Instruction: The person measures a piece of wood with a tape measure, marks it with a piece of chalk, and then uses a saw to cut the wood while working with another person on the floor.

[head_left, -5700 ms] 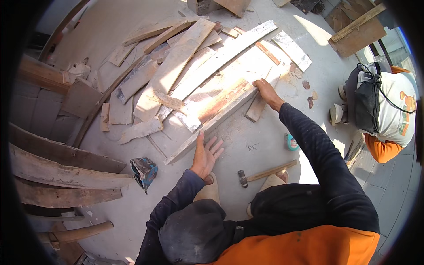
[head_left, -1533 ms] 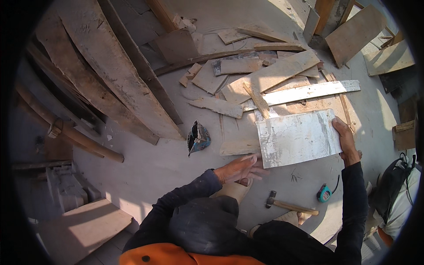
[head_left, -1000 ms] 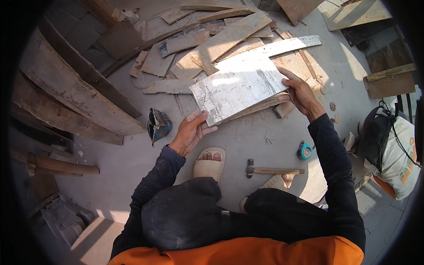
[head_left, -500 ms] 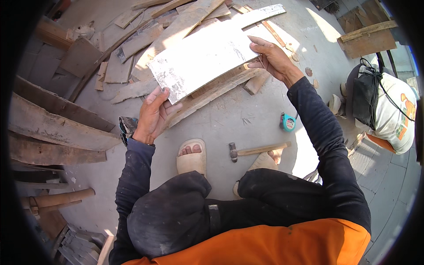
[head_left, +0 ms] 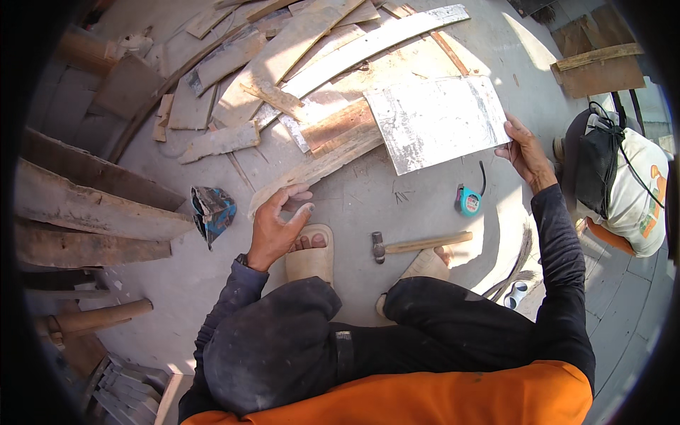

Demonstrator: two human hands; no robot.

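A white, scuffed rectangular board (head_left: 439,124) is gripped at its right edge by my right hand (head_left: 526,151), thumb on top. Its left part overlaps the right end of a long wooden plank (head_left: 333,156) lying on the floor. My left hand (head_left: 278,223) is empty, fingers curved and apart, just over the near left end of that plank. In front of my feet lies a hammer (head_left: 418,243) with a wooden handle. A teal tape measure (head_left: 469,201) sits below the board, close to several loose nails (head_left: 403,196).
Scrap boards (head_left: 248,78) are heaped at the far side. Curved wooden planks (head_left: 99,198) stand at the left, beside a small dark blue patterned bag (head_left: 212,212). A white sack with a black pouch (head_left: 616,177) is at the right, near a light-coloured pipe fitting (head_left: 516,294).
My left hand has let go of the white board and come down toward me. The right hand has carried the board to the right, uncovering the plank and scraps beneath.
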